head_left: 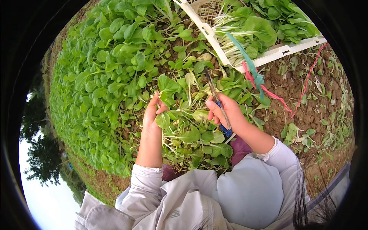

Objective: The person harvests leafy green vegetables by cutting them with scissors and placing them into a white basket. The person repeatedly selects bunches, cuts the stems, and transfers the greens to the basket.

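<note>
My left hand (154, 110) pinches a small leafy green seedling (169, 84) between thumb and fingers, its rounded leaves spreading above and below the fingertips. In my right hand (227, 110) is a narrow cutting tool (212, 86) with a dark, worn blade that points away from me. Blue material shows on its handle; my fingers hide part of it, so its exact kind cannot be told. Below and between both hands lie loose, partly yellowed leaves (191, 135) on the ground. A dense bed of leafy greens (100, 95) grows beside my left hand.
A white plastic crate (214, 43) holding bundled greens (244, 37) with pale stems stands at the upper right. Green strapping (244, 54) and pink cord (276, 96) hang from its corner. Bare brown soil (279, 77) with scattered leaves lies to the right.
</note>
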Available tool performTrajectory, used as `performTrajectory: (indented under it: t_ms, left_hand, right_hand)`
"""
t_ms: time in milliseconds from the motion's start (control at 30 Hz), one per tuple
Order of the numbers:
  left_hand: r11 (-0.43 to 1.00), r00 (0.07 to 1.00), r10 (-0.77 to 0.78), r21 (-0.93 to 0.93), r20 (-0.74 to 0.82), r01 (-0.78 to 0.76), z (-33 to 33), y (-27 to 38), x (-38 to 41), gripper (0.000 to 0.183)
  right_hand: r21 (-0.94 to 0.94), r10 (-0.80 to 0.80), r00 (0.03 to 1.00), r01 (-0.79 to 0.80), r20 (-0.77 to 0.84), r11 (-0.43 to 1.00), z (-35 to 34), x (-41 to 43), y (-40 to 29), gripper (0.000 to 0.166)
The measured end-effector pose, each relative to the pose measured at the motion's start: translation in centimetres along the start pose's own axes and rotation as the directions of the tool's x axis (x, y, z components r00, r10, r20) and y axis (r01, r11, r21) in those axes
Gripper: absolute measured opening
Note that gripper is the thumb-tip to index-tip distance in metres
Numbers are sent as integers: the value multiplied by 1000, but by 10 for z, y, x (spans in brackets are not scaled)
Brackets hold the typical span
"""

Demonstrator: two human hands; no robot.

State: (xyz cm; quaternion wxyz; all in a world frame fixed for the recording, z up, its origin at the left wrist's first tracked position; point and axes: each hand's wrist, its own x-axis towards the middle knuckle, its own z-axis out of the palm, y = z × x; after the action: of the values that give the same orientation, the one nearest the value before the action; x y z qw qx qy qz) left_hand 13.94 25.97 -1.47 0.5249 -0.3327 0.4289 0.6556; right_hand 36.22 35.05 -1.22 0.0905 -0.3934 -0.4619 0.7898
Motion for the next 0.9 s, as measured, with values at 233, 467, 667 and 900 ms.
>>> performTrajectory:
  t_ms: [233,467,667,900]
  left_hand:
    - [978,992,87,183,95,-103,-12,2,5,16]
    - [759,933,353,560,73,-331,12,-9,-6,23]
    - [962,946,262,31,193,-273,0,6,-5,11]
    - [904,912,245,-418,328,-92,18,1,-18,17]
  right_hand:
    - [-658,-502,862,416,65,628,2,-8,-8,48]
    - [-706,-284,948,300,145,642,-1,8,-18,39]
    - [-120,-29,999,34,43,992,-1,2,-24,27]
    - [-474,-232,969,243,84,846,4,-10,-11,37]
